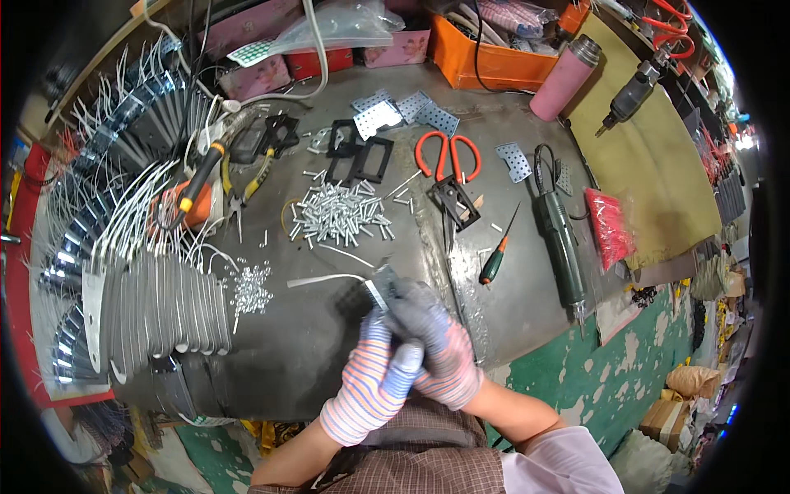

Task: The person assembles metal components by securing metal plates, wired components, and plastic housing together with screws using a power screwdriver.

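Both my hands wear striped knitted gloves with grey, worn patches. My left hand (pixel 370 375) is closed, and my right hand (pixel 436 342) overlaps it; their fingers meet around a small dark part with a shiny metal edge (pixel 380 292). White wire leads (pixel 325 281) stick out of that part to the left. My fingers hide most of it, so I cannot tell its full shape. Just beyond lies a heap of silver cylindrical pins (pixel 341 212). Left of my hands is a pile of tiny nuts (pixel 251 288), beside a row of flat grey plates (pixel 164 305).
Orange-handled scissors (pixel 447 156), a screwdriver (pixel 494 262) and a dark green power screwdriver (pixel 559 255) lie on the right. Pliers (pixel 239 193) rest at left, black plastic frames (pixel 362 156) behind the pins. A pink flask (pixel 565 78) stands by an orange box (pixel 485 58).
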`<state>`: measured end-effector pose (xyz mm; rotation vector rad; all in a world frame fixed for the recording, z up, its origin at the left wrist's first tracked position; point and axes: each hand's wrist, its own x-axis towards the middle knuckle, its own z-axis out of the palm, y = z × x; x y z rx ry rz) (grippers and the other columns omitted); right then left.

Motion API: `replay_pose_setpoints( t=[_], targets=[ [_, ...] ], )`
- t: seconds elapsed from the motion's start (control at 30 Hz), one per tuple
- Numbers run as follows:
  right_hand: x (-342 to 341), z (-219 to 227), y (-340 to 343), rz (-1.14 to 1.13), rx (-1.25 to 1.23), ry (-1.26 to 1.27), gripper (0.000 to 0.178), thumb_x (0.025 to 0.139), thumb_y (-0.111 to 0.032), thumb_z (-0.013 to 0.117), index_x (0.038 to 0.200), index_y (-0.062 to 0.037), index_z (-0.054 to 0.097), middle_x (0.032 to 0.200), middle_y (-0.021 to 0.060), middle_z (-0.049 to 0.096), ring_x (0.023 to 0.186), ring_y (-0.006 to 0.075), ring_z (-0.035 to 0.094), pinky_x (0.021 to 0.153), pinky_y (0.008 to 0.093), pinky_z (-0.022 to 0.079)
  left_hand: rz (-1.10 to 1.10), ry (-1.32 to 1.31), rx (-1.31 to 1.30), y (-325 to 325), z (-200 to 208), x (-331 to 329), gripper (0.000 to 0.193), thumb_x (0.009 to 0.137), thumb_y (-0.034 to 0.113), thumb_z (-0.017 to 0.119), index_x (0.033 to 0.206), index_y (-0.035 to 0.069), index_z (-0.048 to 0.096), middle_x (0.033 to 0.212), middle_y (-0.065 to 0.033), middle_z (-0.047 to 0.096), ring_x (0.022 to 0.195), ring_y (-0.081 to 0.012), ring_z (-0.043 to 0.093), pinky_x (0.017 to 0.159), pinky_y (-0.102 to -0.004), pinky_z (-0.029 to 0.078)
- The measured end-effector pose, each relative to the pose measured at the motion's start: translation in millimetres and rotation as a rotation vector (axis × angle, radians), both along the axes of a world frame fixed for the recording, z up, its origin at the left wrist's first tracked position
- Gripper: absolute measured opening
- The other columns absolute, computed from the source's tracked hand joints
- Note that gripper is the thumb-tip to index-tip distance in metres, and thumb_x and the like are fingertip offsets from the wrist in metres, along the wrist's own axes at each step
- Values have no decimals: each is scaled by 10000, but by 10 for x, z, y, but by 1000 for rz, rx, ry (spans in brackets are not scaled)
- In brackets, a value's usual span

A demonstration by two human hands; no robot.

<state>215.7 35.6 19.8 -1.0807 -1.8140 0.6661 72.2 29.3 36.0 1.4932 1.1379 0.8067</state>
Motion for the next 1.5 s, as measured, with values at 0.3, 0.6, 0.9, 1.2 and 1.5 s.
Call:
replay_pose_setpoints(
  t=[0.3,0.6,0.9,1.2,1.5],
  targets=[
    [385,-380,-151,-611,-114,462,621,791,30,554,1357,-26,306,1276,148,446,1164,235,474,1021,380,357,387,633,534,2246,-267,313,358,871,236,609,1182,62,577,1125,-189,624,998,-349,601,879,-399,470],
    [345,-403,-106,-511,-185,513,589,784,23,552,1339,-12,359,1257,154,469,1164,242,479,1019,372,354,630,215,437,2817,-434,381,322,825,85,632,1144,82,591,994,-154,663,861,-275,652,821,-377,499],
    [398,-445,-108,-581,-117,508,609,787,13,549,1356,-19,333,1224,140,472,1142,235,479,1015,371,354,111,803,1062,425,-200,-208,208,741,29,653,929,112,621,908,-90,567,812,-276,556,720,-442,432],
    [371,-188,-399,-483,-214,443,640,783,-31,584,1371,-33,332,1237,123,466,1165,228,464,1016,375,354,-60,838,628,75,43,-271,381,716,136,683,1088,92,614,1075,-142,565,916,-336,546,838,-432,431],
    [293,-6,-566,-281,-610,709,681,742,-76,599,1377,-48,353,1224,98,501,1156,196,464,1018,332,353,-98,547,639,218,-94,-301,152,719,77,634,868,54,614,852,-122,576,839,-326,556,804,-432,447]
  ],
)
